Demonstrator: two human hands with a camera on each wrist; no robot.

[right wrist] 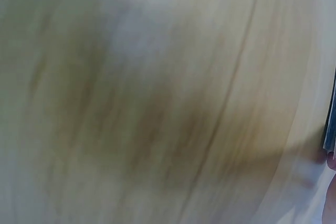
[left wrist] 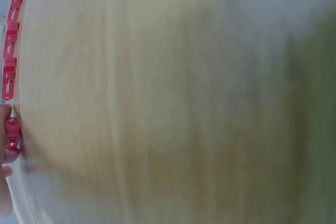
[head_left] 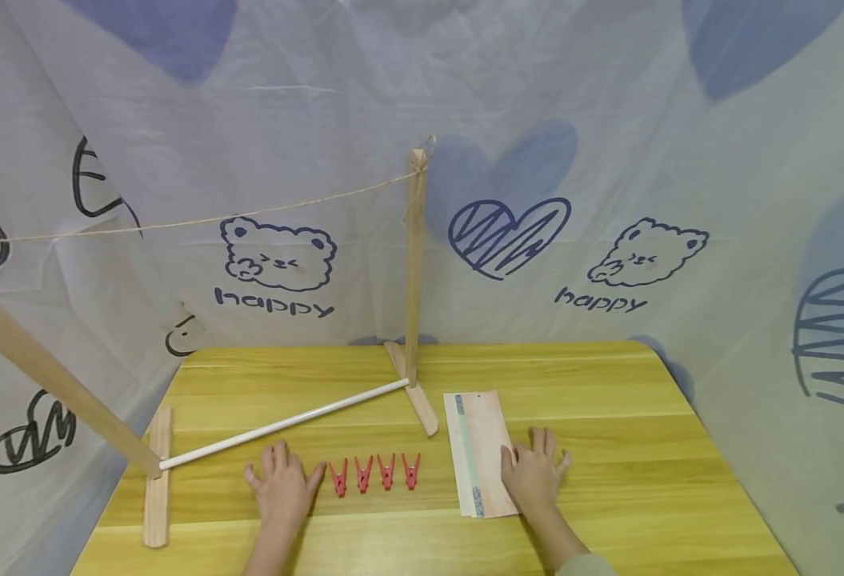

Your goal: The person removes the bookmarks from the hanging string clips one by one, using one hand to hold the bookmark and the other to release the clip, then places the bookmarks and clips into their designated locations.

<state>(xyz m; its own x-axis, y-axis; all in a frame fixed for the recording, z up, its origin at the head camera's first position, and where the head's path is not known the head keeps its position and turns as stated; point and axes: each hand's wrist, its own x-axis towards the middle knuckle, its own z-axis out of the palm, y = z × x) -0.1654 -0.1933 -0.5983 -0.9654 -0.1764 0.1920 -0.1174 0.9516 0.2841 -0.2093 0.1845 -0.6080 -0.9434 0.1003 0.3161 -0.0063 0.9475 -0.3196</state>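
Note:
My left hand (head_left: 282, 490) rests on the table with its fingers spread, the thumb beside a row of several red clothespins (head_left: 363, 474). The left wrist view shows this row of clothespins (left wrist: 9, 77) along its left edge. Another red clothespin (left wrist: 12, 132) lies close by the fingertips there, hidden under the hand in the head view. My right hand (head_left: 534, 478) lies at the right edge of a flat stack of sheets (head_left: 489, 456), pale pink and white with a green strip and blue patterned patches. Its thumb touches the pink sheet.
A wooden stand has two posts, the far one (head_left: 414, 272) upright on a wooden foot (head_left: 422, 408). A white rod (head_left: 285, 424) joins the posts low down, and a string (head_left: 249, 216) runs between them above. A printed cloth (head_left: 386, 304) hangs around the yellow wooden table (head_left: 630, 448).

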